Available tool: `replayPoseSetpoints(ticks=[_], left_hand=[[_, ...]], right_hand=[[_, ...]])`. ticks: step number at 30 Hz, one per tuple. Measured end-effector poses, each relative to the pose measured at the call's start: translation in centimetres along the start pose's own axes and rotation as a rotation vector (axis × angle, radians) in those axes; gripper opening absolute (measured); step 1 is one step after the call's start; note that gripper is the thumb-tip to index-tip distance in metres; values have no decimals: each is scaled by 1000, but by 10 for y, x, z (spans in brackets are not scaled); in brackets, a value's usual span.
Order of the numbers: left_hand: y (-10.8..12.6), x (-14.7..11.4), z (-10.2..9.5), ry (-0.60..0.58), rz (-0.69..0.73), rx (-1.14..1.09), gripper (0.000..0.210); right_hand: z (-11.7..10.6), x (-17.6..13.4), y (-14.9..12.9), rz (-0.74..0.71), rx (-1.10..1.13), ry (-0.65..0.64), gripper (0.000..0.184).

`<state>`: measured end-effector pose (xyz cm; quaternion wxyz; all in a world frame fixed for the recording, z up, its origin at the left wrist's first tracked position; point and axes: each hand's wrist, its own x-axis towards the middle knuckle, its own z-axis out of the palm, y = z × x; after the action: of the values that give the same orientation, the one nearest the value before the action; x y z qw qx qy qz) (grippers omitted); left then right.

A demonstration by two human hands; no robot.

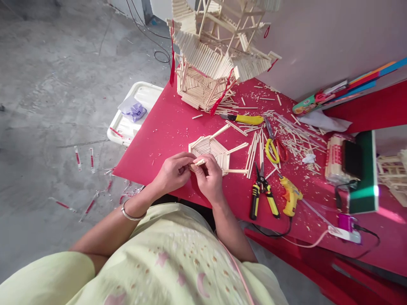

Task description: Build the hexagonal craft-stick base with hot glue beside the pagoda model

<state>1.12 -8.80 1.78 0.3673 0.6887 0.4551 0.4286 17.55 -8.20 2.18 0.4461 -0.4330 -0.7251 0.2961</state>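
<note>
My left hand and my right hand meet at the near edge of a small polygonal frame of wooden sticks. Between the fingertips of both is a short pale wooden stick, one end showing by my right thumb. My fingers hide the rest of it. The frame lies on the red tabletop, with several sticks jutting out from its right side. Cutting pliers with black-and-yellow handles and a yellow glue gun lie right of my right hand.
A tall stick pagoda with red tassels stands at the back. A yellow utility knife, scissors and loose sticks lie to the right. A power strip sits near the front edge; a white plastic lid is beyond the left edge.
</note>
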Motion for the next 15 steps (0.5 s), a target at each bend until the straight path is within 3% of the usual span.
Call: replayPoseSetpoints(ticks=[15], left_hand=[[-11,-2,5,70,86,7,34]], right_hand=[[0,-1,0,-3,-29,-3,6]])
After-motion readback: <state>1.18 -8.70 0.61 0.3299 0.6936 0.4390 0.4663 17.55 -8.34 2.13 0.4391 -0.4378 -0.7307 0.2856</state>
